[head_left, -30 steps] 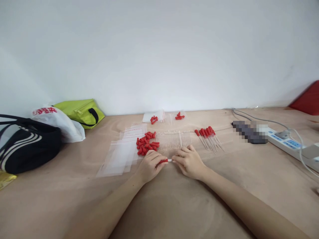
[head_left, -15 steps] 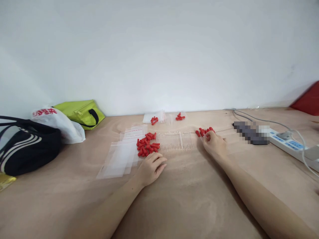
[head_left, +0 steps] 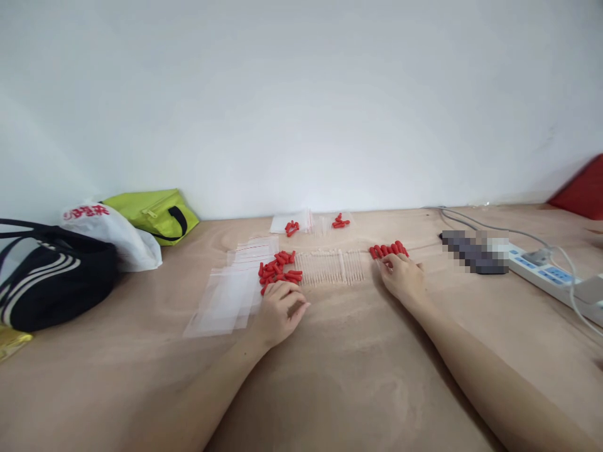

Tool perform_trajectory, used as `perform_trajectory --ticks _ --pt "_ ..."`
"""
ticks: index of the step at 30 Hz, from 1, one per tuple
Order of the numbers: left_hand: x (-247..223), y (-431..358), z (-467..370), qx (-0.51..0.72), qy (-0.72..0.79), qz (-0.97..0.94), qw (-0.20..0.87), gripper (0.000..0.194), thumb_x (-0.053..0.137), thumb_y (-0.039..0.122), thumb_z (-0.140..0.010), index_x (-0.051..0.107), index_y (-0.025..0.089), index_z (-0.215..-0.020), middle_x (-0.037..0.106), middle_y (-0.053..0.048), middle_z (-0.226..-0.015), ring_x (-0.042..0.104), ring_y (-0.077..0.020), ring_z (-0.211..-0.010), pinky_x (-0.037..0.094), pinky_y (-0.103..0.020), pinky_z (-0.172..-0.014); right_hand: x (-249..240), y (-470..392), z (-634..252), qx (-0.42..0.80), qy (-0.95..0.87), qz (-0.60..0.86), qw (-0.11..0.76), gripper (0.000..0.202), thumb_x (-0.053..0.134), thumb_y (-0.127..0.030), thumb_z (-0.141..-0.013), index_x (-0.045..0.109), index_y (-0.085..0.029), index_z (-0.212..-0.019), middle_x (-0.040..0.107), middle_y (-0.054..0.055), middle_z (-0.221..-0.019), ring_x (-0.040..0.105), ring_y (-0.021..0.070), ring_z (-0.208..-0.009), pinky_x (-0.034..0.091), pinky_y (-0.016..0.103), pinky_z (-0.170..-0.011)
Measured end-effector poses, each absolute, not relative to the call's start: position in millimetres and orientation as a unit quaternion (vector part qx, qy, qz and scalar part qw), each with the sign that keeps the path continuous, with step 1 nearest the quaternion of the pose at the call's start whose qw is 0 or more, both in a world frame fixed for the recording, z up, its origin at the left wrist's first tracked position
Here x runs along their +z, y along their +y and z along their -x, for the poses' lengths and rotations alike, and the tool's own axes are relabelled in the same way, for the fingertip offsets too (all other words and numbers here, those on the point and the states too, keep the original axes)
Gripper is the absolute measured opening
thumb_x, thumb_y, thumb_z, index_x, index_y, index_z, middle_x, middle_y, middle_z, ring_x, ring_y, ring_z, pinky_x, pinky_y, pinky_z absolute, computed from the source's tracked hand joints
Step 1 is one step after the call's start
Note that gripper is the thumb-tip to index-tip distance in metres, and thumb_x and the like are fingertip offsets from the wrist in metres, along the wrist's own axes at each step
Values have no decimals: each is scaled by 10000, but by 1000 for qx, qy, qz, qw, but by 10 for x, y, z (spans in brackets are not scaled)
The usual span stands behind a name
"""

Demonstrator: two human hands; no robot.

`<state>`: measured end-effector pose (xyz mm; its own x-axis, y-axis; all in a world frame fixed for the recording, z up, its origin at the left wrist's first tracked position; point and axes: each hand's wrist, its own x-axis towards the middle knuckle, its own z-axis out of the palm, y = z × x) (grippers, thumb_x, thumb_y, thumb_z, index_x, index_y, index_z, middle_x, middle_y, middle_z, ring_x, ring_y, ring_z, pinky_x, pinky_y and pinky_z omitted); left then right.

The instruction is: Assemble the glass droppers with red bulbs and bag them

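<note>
Left hand (head_left: 277,317) was placed at the near edge of the heap of red caps (head_left: 279,270), part of which was hidden by it. Its thumb and index were loosely curved, with a gap seen between them; whether the tips met, or a cap was pinched, could not be told. Right hand (head_left: 402,276) was held over the near ends of the capped tubes (head_left: 389,250), which were laid side by side, red ends toward the wall (head_left: 330,107). Its fingers were bunched; whether a tube was gripped could not be told. Bare tubes (head_left: 325,268) were set in a row on the surface (head_left: 325,370), between heap and capped tubes. Clear bags (head_left: 223,301) were fanned out left of the heap. Two small groups of caps were noted near the wall. At right, a phone (head_left: 475,252), partly pixelated, was seen beside a power strip (head_left: 556,276).
</note>
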<state>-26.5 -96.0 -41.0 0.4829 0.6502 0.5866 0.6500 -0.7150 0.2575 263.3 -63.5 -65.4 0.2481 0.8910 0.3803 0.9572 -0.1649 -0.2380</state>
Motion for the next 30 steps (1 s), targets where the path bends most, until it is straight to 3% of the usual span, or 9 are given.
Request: perform_trajectory --ticks 4,6,8,10,17,24,30 --pt "-249 -735 444 358 479 -801 -13 216 551 275 -761 514 168 -577 589 -26 -738 535 -175 -732 402 -327 -704 -585 -649 -2535 -47 -626 751 202 238 415 -283 -765 635 -208 -814 635 62 -780 553 212 -759 306 354 -709" --pt "-172 -548 496 330 530 -781 -33 78 545 251 -753 575 180 -739 600 -38 -804 534 -205 -801 402 -357 -745 -533 -593 -2491 -39 -621 759 189 238 425 -296 -751 643 -209 -792 635 61 -740 556 219 -765 305 367 -734" --pt "-114 -335 474 280 576 -767 -38 202 557 260 -740 576 178 -923 596 -74 -948 511 -243 -916 390 -389 -793 -476 -503 -2447 -30 -618 767 172 235 430 -295 -741 646 -203 -757 636 67 -720 558 229 -801 308 371 -755" --pt "-83 -120 386 193 622 -759 -10 260 535 324 -762 573 188 -980 569 -86 -1052 467 -263 -1011 375 -398 -831 -423 -402 -2395 -4 -610 779 141 244 424 -288 -739 645 -184 -734 641 87 -736 558 238 -841 322 366 -756" --pt "-184 327 84 110 669 -734 30 262 628 433 -643 633 173 -674 590 -120 -958 478 -349 -982 365 -484 -794 -332 -203 -2242 89 -566 817 67 310 443 -314 -741 638 -120 -884 635 153 -916 578 256 -886 371 370 -748" --pt "-180 343 48 136 668 -731 41 191 631 359 -651 618 171 -616 614 -97 -898 502 -312 -972 372 -424 -808 -329 -156 -2216 117 -562 817 59 298 456 -302 -747 632 -119 -903 632 161 -939 584 258 -884 382 373 -752" --pt "91 -25 48 235 625 -743 38 200 486 363 -805 572 182 -809 596 -40 -997 518 -188 -978 390 -299 -825 -243 -210 -2207 115 -583 801 76 272 411 -279 -776 626 -116 -811 639 170 -857 594 260 -848 395 345 -697"
